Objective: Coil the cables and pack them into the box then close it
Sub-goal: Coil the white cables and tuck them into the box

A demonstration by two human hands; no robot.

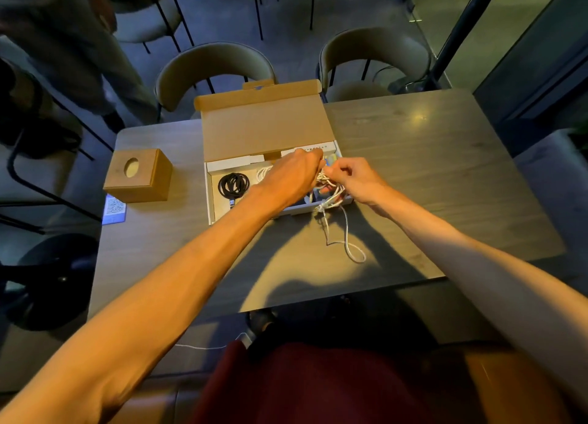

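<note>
Spanning the whole scene, the table [413, 175] carries everything; the box [264, 127] sits on it just beyond the fingers with its lid standing open at the far side, likely left up so coils can drop straight in. Left of the fingers, a wooden block [140, 177] stands well apart from the box, and a card [114, 208] lies beside it; neither blocks the work. Inside the box, left of the fingers, a black cable [233, 184] lies already coiled, with a small white coil [264, 172] partly hidden behind the left hand [291, 177]. That hand is closed around the gathered loops of the white cable [329, 197] over the box's right end, seemingly to keep the bundle from springing apart. The right hand [353, 177] pinches a strand with narrowed fingers, apparently feeding the next turn. Below the fingers, the loose tail trails over the box's near wall onto the table; it must be wound in before the lid can close.
</note>
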